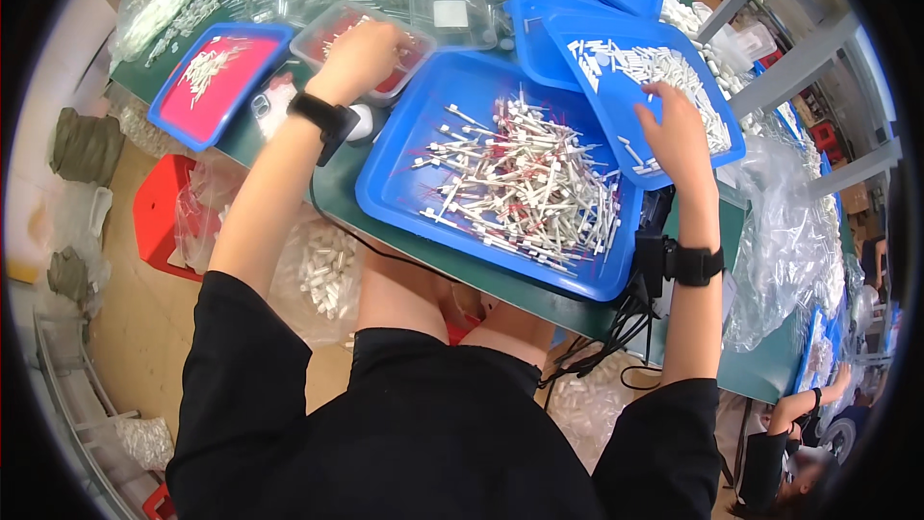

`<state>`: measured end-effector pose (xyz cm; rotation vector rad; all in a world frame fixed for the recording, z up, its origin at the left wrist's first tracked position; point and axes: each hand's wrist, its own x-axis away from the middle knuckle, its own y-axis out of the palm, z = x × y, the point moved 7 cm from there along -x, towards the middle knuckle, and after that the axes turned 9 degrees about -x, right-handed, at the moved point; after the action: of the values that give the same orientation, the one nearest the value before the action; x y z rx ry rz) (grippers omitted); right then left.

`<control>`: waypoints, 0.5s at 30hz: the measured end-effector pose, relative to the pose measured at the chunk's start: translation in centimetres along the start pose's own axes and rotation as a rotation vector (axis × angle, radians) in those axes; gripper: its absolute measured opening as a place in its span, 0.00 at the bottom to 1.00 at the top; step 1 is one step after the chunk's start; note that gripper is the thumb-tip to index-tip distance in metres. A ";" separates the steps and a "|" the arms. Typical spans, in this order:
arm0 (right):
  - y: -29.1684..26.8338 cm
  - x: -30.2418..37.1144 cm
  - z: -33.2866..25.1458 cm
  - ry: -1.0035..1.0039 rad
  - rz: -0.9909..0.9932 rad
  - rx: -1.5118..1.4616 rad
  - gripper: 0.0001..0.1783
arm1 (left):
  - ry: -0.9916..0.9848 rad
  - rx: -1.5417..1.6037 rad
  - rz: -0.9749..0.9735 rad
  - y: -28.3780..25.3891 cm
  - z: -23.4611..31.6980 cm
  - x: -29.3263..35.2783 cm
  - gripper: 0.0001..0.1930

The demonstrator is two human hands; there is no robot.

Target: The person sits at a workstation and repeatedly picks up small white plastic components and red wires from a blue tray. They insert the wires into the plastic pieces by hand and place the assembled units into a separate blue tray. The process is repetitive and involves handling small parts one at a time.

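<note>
Left hand point(361, 58) curled down into clear plastic tub point(327, 27) of small parts, grip hidden; right hand point(674, 125) fingers spread, picking among white tubes point(664, 67) in tilted blue plastic tray point(616, 120); careful pinch probably needed.

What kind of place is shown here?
Probably a small-parts assembly or sorting workshop: a large blue plastic tray heaped with thin white tubes, clear plastic bags of white parts on a green worktable, and another worker nearby.

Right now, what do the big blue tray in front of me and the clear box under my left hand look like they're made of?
The big blue rectangular tray looks like moulded plastic: even colour, soft sheen, rounded raised rim. The clear shallow box under the left hand seems thin transparent plastic, since its red contents show through the walls.
</note>
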<state>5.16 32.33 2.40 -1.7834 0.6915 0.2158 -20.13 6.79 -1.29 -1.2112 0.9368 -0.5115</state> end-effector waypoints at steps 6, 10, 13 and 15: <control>1.2 1.2 2.9 0.131 -0.190 -0.133 0.16 | -0.010 -0.092 0.060 -1.0 0.2 0.4 0.09; 0.4 1.8 0.7 0.084 -0.206 -0.197 0.14 | -0.088 0.180 0.335 -4.5 0.4 1.1 0.07; -0.1 2.3 -1.2 -0.001 -0.269 -0.170 0.13 | -0.165 0.652 0.458 -7.0 0.9 2.6 0.09; 0.5 2.4 -1.5 -0.017 -0.308 -0.150 0.13 | -0.163 1.049 0.418 -7.7 2.2 3.6 0.12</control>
<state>6.46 30.01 1.34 -2.0018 0.3885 0.0754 -15.30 2.82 4.91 -0.0976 0.6005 -0.4550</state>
